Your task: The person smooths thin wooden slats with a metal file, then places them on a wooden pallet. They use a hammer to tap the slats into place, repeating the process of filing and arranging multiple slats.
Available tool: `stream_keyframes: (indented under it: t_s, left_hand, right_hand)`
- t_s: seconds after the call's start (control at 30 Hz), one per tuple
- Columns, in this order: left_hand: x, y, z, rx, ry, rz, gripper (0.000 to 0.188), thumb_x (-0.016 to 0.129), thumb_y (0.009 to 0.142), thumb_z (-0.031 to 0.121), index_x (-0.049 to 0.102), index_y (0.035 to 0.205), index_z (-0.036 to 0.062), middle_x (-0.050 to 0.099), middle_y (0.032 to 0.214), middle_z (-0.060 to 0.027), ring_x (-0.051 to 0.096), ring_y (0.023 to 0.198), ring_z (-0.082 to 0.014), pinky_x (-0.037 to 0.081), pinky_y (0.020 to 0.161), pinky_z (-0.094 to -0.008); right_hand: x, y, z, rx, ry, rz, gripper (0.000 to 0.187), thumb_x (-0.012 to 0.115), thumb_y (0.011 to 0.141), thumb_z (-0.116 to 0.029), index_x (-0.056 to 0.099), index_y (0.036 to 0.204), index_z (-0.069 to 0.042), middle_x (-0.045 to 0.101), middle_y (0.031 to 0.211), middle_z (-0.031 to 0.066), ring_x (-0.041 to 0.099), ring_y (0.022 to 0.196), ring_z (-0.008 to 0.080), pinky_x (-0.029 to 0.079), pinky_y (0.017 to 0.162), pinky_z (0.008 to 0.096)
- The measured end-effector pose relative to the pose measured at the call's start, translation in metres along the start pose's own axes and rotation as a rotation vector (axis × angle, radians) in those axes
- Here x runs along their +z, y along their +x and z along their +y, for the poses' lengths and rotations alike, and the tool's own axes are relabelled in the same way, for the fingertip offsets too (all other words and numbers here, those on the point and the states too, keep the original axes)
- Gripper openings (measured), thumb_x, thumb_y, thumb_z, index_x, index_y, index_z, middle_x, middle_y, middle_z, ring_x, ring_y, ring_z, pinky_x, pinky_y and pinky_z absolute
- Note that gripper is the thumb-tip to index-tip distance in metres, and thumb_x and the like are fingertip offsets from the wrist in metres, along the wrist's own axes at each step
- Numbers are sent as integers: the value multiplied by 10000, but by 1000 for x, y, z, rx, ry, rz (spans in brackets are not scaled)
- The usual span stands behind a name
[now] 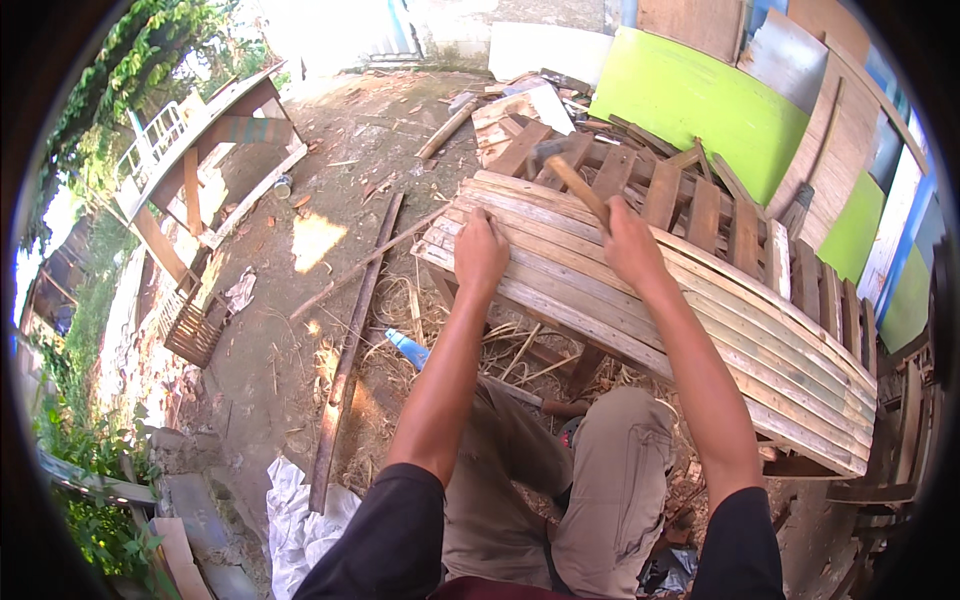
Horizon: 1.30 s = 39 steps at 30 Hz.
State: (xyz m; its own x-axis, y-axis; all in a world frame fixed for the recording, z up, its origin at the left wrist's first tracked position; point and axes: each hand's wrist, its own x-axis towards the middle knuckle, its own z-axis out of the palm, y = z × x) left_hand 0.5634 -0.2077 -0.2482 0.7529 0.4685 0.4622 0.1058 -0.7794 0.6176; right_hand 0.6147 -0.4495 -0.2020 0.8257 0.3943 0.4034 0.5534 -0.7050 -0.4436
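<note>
A long slatted wooden bench (610, 285) stretches before me, made of weathered narrow boards. My right hand (632, 245) is closed round the wooden handle of a hammer (578, 188), which is raised over the slats with its head pointing away to the left. At the bench's left end, my left hand (481, 252) rests on the slats with its fingers drawn together. Whatever those fingers pinch, if anything, is hidden. Below the bench, a blue-handled tool (407, 348), perhaps a saw, lies partly behind my left forearm.
Slatted wooden frames (665, 195) stand behind the bench. A long dark wooden strip (352, 370) lies on the dirt at left, beyond which are a basket (193, 330) and a wooden table (205, 165). Green panels (700, 110) lean at the back right. White sheeting (300, 525) lies near my left sleeve.
</note>
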Motion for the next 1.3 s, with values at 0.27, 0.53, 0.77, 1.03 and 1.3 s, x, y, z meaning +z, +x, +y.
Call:
stream_keyframes:
  t_s: [0.27,0.53,0.77,1.03,1.3]
  left_hand:
    - [-7,0,3,-84,-58,33,183,574,971,151,615,970,-28,687,850,-292,667,815,-481,514,745,-548]
    - [-4,0,5,-69,-132,43,162,594,954,139,626,979,-18,689,863,-276,664,828,-473,513,753,-535]
    - [-1,1,-5,-3,-147,72,211,588,983,196,628,1025,-7,688,855,-277,666,824,-475,505,734,-518]
    - [-3,-1,0,-54,-130,57,158,613,945,134,642,975,-18,685,851,-262,664,819,-457,515,755,-519]
    - [-2,-1,1,-39,-166,90,153,614,941,134,640,959,-16,685,852,-261,660,819,-460,513,762,-523]
  right_hand:
    - [92,88,-33,-93,-14,-143,332,515,878,42,522,1209,14,683,1054,292,668,1026,437,531,875,531]
    - [102,113,-13,-147,44,-65,294,658,892,-80,543,1147,9,662,1166,245,617,1119,446,506,935,522]
    - [113,129,-10,-20,74,-79,435,755,850,-134,550,1192,41,620,1233,263,575,1194,426,466,1015,479]
    - [115,134,-3,-35,107,-131,368,775,853,-187,573,1099,-3,673,1117,243,627,1112,437,506,926,508]
    - [105,138,-1,36,162,-118,395,820,796,-212,645,1079,2,702,1073,239,659,1067,416,520,920,479]
